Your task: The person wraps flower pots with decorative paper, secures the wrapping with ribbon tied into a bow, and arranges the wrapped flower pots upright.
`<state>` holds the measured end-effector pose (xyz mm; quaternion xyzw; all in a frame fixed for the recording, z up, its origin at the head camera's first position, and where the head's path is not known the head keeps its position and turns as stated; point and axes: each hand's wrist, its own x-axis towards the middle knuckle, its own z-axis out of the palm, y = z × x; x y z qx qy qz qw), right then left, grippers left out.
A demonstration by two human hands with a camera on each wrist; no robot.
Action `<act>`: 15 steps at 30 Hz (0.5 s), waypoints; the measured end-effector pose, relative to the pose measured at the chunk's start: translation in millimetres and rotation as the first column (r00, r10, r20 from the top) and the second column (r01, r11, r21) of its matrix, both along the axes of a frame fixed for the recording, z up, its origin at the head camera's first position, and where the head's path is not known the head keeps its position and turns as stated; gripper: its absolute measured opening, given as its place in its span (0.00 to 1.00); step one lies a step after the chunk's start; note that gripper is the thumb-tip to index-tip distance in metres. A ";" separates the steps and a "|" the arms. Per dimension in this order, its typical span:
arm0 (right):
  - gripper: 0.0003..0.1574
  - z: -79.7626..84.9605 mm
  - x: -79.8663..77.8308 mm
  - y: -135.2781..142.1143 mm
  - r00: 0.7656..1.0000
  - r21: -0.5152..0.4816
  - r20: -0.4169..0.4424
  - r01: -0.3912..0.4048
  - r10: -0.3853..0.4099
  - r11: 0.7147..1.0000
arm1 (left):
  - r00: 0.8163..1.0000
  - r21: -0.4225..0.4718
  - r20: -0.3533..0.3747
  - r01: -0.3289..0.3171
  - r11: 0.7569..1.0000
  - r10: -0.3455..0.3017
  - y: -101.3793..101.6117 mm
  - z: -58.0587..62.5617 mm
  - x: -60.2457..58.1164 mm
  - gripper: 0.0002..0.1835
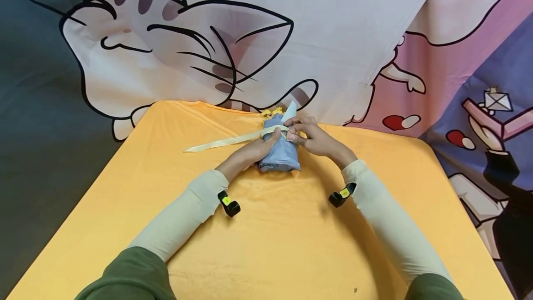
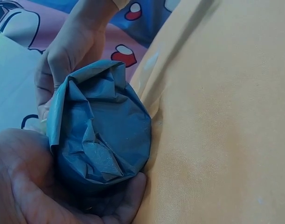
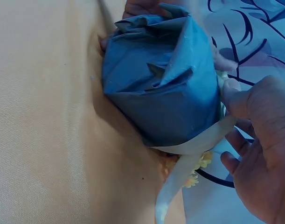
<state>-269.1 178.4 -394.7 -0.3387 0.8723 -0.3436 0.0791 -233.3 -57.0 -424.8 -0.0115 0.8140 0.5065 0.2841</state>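
Note:
A small bouquet wrapped in blue paper (image 1: pixel 280 155) lies near the table's far edge, its folded bottom turned toward me. Yellow flowers (image 1: pixel 271 112) and a pale paper point (image 1: pixel 290 111) stick out at its far end. My left hand (image 1: pixel 255 149) grips the wrapping from the left, its thumb over the top; fingers (image 2: pixel 133 196) curl beneath it in the left wrist view. A cream ribbon (image 1: pixel 225 142) goes round the bouquet's middle, one tail trailing left. With thumb and fingertips, my right hand (image 1: pixel 313 137) pinches the ribbon at the bouquet's right side.
A yellow cloth (image 1: pixel 266 240) covers the table. Behind it hangs a backdrop printed with a cartoon cat (image 1: pixel 166 45). Each sleeve carries a small black device, one on the left wrist (image 1: pixel 229 203) and one on the right (image 1: pixel 342 194).

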 end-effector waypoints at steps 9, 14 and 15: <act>0.06 -6.0 -2.3 5.7 0.995 -0.112 -0.090 0.025 -0.035 0.993 | 1.000 -0.030 0.016 -0.026 0.999 0.027 2.1 -1.0 0.4 0.61; 0.05 -6.6 3.9 6.6 0.966 -0.135 -0.253 0.020 -0.054 0.991 | 0.999 -0.057 0.023 -0.040 0.998 0.041 3.4 0.2 -0.6 0.62; 0.07 -6.8 4.9 6.0 0.954 -0.135 -0.295 0.014 -0.054 0.991 | 0.999 -0.067 0.022 -0.039 0.997 0.041 3.0 -1.4 -2.9 0.65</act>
